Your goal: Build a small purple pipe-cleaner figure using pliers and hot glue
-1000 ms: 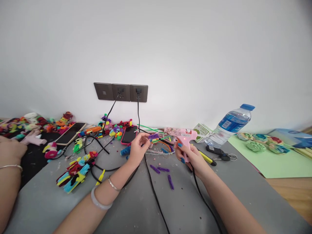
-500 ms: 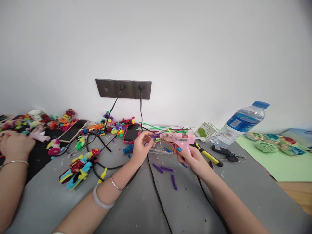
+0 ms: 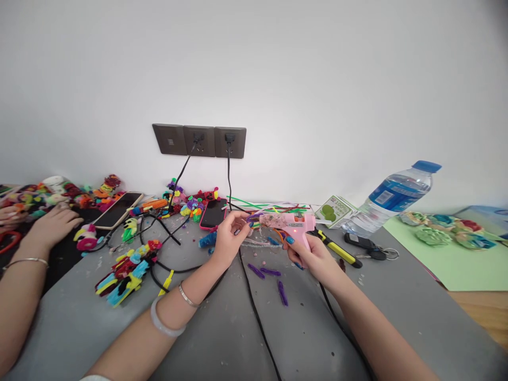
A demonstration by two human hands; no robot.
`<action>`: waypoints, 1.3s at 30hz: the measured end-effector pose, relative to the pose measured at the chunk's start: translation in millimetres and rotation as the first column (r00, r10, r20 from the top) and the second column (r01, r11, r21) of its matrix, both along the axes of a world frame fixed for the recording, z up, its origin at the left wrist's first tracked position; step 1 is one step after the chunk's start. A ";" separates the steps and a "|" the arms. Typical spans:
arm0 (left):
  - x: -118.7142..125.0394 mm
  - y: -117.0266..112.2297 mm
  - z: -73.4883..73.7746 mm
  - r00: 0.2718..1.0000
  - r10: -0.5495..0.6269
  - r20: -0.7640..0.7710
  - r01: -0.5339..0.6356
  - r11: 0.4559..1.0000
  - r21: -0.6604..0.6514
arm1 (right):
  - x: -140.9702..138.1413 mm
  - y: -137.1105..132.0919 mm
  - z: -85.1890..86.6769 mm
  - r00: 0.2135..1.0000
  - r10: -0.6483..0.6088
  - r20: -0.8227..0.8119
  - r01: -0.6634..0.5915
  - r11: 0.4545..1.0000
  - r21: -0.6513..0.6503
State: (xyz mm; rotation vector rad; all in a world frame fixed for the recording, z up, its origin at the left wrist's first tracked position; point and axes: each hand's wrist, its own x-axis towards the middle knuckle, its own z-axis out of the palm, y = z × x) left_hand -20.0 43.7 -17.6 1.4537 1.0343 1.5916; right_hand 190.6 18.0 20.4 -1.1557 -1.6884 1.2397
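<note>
My right hand point(image 3: 311, 255) is closed round the handle of a pink glue gun point(image 3: 296, 226), its nozzle pointing left. Close to that nozzle, my left hand point(image 3: 230, 237) pinches a small purple fuzzy piece point(image 3: 253, 217), partly hidden by the fingers. Below both hands, several purple pipe cleaner pieces point(image 3: 271, 272) lie on the grey table point(image 3: 222, 333). A blue fuzzy roll point(image 3: 207, 240) rests just left of my left hand. Behind the glue gun are loose pipe cleaners point(image 3: 254, 203) in several colours.
Black cords point(image 3: 254, 307) cross the table from the wall sockets point(image 3: 200, 141). At the right stand a water bottle point(image 3: 397, 198), yellow-black cutter point(image 3: 341, 251) and keys point(image 3: 377, 254). Pipe cleaner figures point(image 3: 129, 272) lie left, near a phone point(image 3: 119, 210) and another person's hand point(image 3: 51, 225).
The glue gun has shifted slightly left, its nozzle nearer my left fingers. At the left, the other person's hand has moved right and spread out. The whole view has tilted slightly.
</note>
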 end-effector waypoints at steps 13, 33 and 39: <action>-0.5 -0.3 1.2 1.000 -0.004 0.022 0.003 0.999 0.040 | 1.1 -0.8 2.2 1.000 -0.016 0.012 0.017 0.999 -0.034; -0.4 1.9 -2.5 0.999 0.027 0.026 -0.028 0.998 0.058 | 7.4 2.8 -2.3 0.997 -0.057 0.050 0.056 0.998 0.010; -1.0 2.1 -2.5 0.999 0.035 0.025 -0.037 0.996 0.079 | 9.3 2.9 -1.3 0.995 -0.069 0.076 0.068 0.998 0.017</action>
